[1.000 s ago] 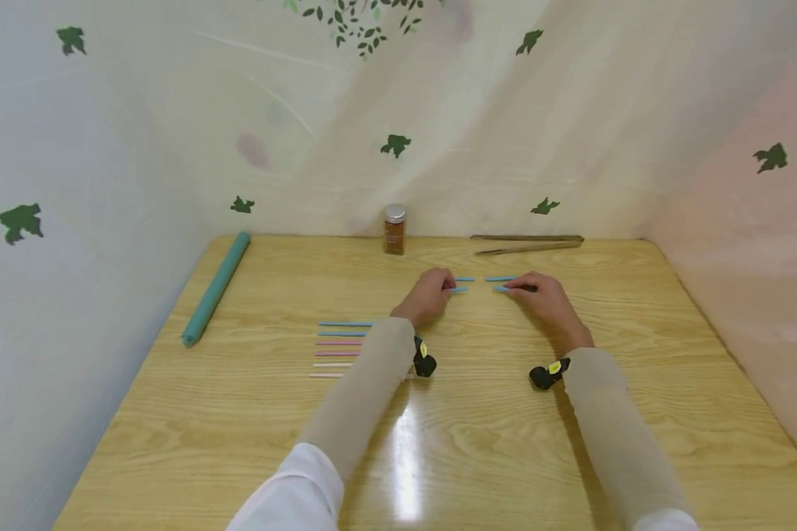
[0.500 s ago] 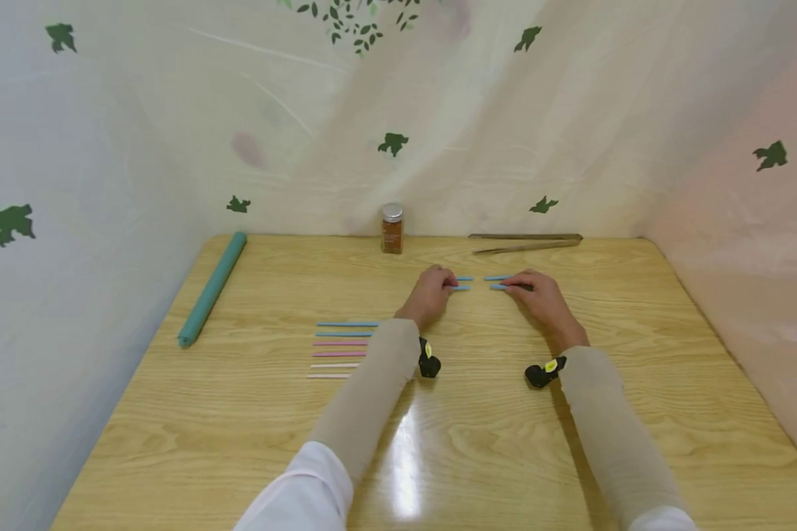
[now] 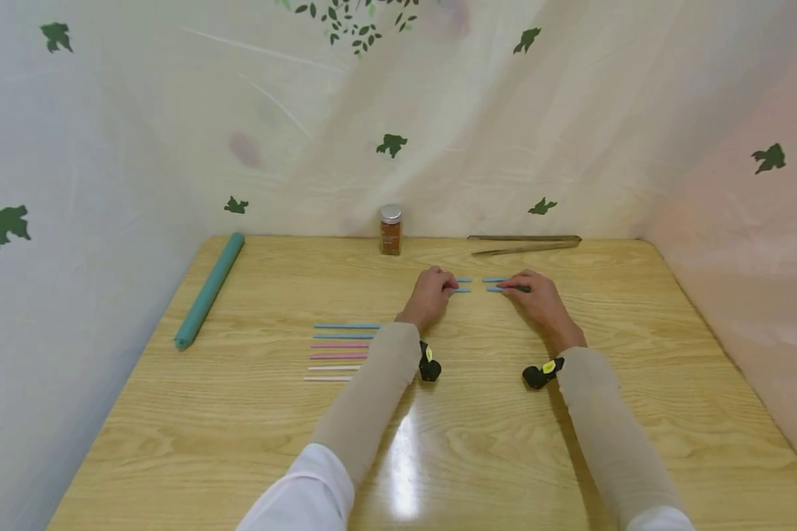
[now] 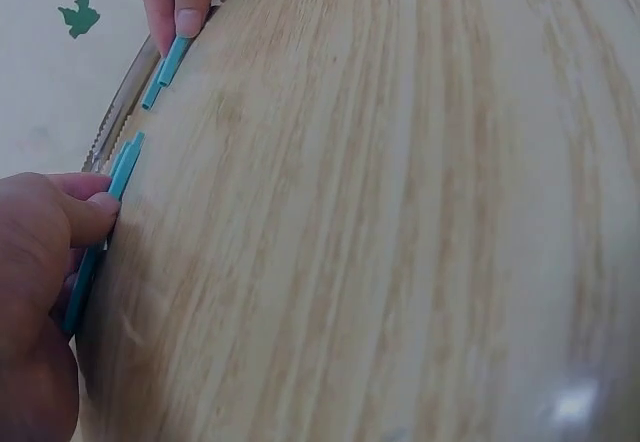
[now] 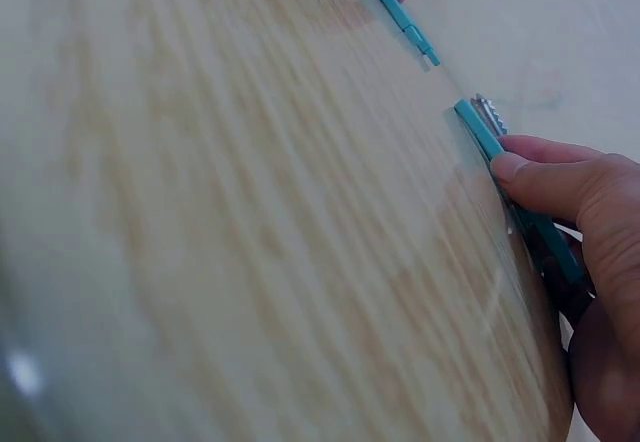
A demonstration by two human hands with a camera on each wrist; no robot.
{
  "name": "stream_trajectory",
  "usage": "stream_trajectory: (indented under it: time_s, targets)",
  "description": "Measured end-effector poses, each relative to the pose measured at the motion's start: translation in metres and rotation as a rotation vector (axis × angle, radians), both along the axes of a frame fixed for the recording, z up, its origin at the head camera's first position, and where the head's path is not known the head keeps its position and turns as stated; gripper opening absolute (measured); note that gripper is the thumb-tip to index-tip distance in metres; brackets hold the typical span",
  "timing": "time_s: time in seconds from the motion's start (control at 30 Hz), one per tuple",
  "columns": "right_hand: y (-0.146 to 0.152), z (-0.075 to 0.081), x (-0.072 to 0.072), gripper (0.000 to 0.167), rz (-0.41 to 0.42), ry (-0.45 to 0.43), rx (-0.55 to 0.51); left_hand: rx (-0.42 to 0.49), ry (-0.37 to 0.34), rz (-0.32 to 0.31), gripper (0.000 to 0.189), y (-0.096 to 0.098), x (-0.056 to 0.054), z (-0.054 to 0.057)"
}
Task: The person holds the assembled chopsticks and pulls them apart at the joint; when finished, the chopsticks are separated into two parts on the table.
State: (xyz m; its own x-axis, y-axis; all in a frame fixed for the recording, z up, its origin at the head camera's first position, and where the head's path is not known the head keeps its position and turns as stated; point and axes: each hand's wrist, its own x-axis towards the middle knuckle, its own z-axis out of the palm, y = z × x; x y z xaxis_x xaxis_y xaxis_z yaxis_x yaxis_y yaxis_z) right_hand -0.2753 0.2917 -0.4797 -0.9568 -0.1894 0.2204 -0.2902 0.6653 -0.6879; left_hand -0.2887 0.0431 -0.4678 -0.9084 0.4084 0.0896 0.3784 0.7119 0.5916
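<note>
In the head view my left hand (image 3: pixel 433 291) pinches a slim blue stick (image 3: pixel 462 290) near the back of the table. Across a narrow gap, my right hand (image 3: pixel 538 295) pinches another blue stick (image 3: pixel 494 289), whose rear end looks dark. The sticks' tips face each other without touching. Just behind them, two more blue sticks appear, one by each hand, the right one (image 3: pixel 494 279) partly covered by fingers. The left wrist view shows my left thumb on the teal-looking stick (image 4: pixel 124 167). In the right wrist view, my right thumb and finger hold theirs (image 5: pixel 478 128).
Blue, pink and white sticks (image 3: pixel 340 345) lie in parallel rows, partly hidden by my left forearm. Metal tongs (image 3: pixel 528 245) and a spice jar (image 3: pixel 390 231) are at the back edge. A green roll (image 3: pixel 209 291) lies along the left edge. A cloth backdrop surrounds the table.
My right hand has shifted slightly left with its stick, and the gap between the two held sticks has narrowed. My left hand has barely moved; the head view has turned slightly.
</note>
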Motion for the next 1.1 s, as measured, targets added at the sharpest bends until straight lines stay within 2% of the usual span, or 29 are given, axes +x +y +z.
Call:
stream_trajectory:
  time_s: [0.4,1.1]
  targets:
    - [-0.0022,-0.0009,0.0019,0.018,-0.015,0.011,0.005,0.038,0.021,0.007,0.015,-0.0004,-0.0001,-0.0038]
    - [-0.0025,-0.0041,0.0009,0.019,-0.013,0.03,0.007,-0.032,0.007,0.019,0.016,0.0012,-0.0003,0.0014]
